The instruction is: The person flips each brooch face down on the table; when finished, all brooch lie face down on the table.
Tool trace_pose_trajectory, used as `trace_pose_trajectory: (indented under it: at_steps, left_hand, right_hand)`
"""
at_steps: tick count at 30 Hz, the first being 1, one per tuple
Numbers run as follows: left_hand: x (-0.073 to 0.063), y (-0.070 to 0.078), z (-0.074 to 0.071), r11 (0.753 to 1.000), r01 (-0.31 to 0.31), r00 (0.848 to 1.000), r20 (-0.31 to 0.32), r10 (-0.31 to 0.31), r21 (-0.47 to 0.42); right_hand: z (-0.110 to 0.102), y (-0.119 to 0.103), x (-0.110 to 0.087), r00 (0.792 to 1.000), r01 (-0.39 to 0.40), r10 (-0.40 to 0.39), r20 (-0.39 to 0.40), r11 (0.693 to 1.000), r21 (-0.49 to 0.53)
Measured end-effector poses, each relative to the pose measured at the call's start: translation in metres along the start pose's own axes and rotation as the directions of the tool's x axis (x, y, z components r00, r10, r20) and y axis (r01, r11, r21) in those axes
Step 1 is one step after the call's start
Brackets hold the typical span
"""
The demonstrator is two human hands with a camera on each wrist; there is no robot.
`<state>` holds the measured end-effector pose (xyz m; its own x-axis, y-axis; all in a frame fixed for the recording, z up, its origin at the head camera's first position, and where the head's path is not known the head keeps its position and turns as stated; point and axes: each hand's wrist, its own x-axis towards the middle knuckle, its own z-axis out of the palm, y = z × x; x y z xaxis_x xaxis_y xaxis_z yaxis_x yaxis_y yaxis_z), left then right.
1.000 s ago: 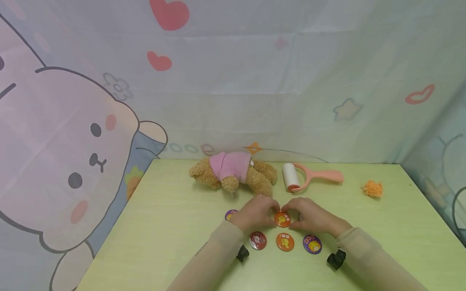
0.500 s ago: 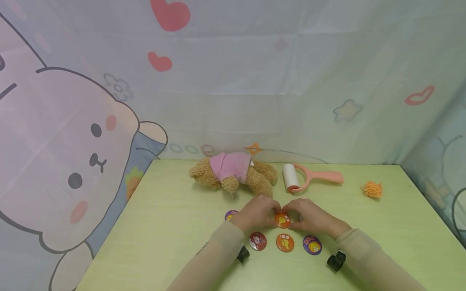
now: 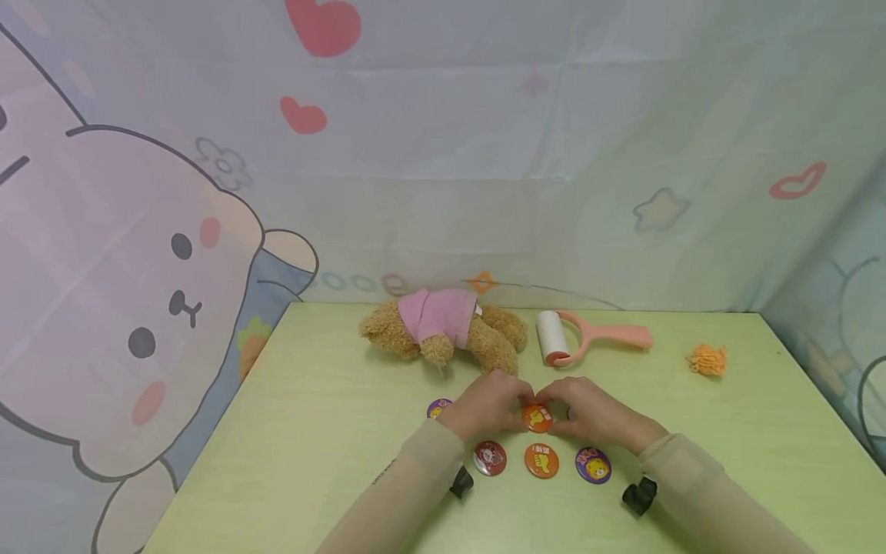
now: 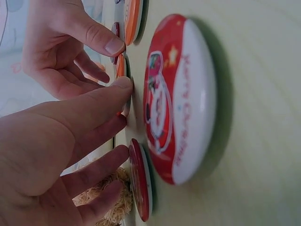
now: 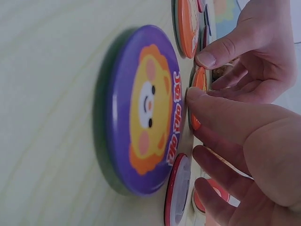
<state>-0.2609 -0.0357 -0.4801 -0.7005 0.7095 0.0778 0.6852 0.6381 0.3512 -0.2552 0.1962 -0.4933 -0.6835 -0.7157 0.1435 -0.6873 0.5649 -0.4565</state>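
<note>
In the head view, both hands meet at an orange button badge (image 3: pixel 537 418) lying on the table. The left hand (image 3: pixel 487 404) holds its left side with thumb and fingers. From the other side the right hand (image 3: pixel 595 414) grips the same badge. In front lie a red badge (image 3: pixel 490 458), a second orange badge (image 3: pixel 541 461) and a purple badge (image 3: pixel 593 465) with a yellow animal face. The left wrist view has another red badge (image 4: pixel 140 181) by the left fingers; the right wrist view, a red-rimmed badge (image 5: pixel 178 193) by the right fingers.
A plush bear (image 3: pixel 443 327) in a pink top lies behind the hands. Right of it are a lint roller (image 3: pixel 602 335) and an orange yarn bundle (image 3: pixel 708 360). Another purple badge (image 3: pixel 438 408) is partly hidden by the left arm. A printed curtain hangs behind the table (image 3: pixel 291 431).
</note>
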Motion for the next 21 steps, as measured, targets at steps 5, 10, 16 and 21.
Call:
trace_pose_trajectory:
  at_steps: [5, 10, 16, 21]
  left_hand:
    - [-0.0005, -0.0003, 0.0003, 1.000, -0.005, 1.000, -0.010, 0.005, -0.004]
    - [0.0002, -0.0011, -0.0001, 1.000, 0.006, 1.000, -0.003, -0.006, -0.007]
    - [-0.0002, -0.0019, -0.0009, 1.000, 0.009, 1.000, -0.001, -0.009, -0.005]
    - [-0.0021, -0.0012, -0.0025, 0.999, 0.010, 1.000, 0.003, -0.010, -0.041]
  right_hand:
    - [-0.0016, -0.0002, 0.0014, 1.000, -0.016, 0.015, 0.014, 1.000, 0.003]
    - [-0.0030, 0.0002, 0.0016, 1.000, -0.001, 0.001, 0.004, 1.000, 0.000]
    - [-0.0033, 0.0008, 0.0018, 1.000, 0.004, -0.004, 0.001, 1.000, -0.017]
    - [-0.0015, 0.0007, 0.0006, 1.000, -0.004, 0.004, -0.005, 1.000, -0.021]
